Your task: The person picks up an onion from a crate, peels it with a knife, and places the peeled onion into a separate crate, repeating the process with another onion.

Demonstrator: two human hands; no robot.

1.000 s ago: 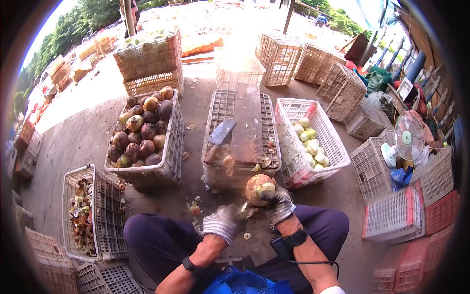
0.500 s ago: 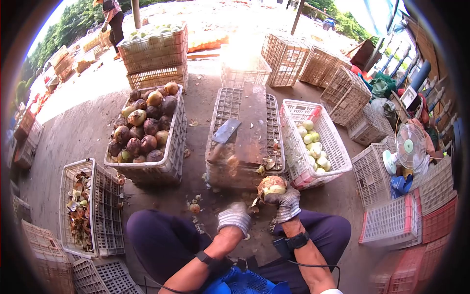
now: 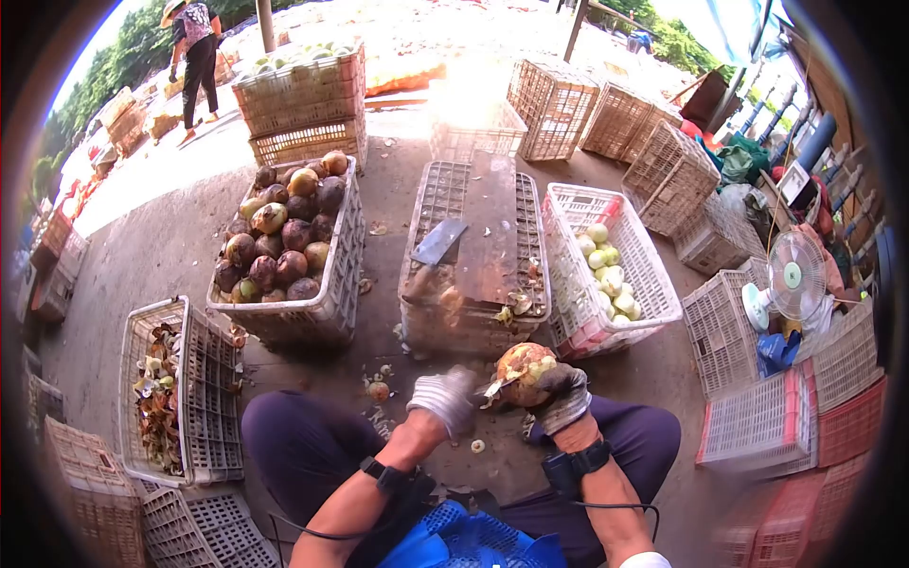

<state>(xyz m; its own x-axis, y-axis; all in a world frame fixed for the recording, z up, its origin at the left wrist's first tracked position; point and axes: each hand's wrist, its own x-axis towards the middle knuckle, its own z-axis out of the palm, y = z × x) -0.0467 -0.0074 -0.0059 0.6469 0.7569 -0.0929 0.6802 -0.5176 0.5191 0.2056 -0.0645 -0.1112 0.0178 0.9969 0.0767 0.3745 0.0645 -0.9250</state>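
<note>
In my right hand [image 3: 565,398], gloved, sits a large round onion-like bulb [image 3: 525,373], partly peeled, with loose skin hanging at its left side. My left hand [image 3: 447,401], also gloved, is close beside the bulb's left side; its fingers are curled but smeared by motion, and what they hold cannot be made out. Beyond the hands stands an upturned crate with a wooden board [image 3: 489,237] across it, and a flat metal blade [image 3: 439,241] rests there. A crate of dark unpeeled bulbs [image 3: 348,275] is at the left, a crate with pale peeled bulbs [image 3: 663,284] at the right.
A crate of peelings [image 3: 133,379] stands at the lower left. Stacked crates [image 3: 303,95] are behind. At the right are more crates [image 3: 755,417] and a fan [image 3: 793,275]. Peel scraps and a small bulb [image 3: 378,390] lie on the floor. A person [image 3: 199,57] is at the upper left.
My left hand has moved up and slightly left. The bulb in my right hand has turned a little. The person at the upper left has shifted left and shows more fully.
</note>
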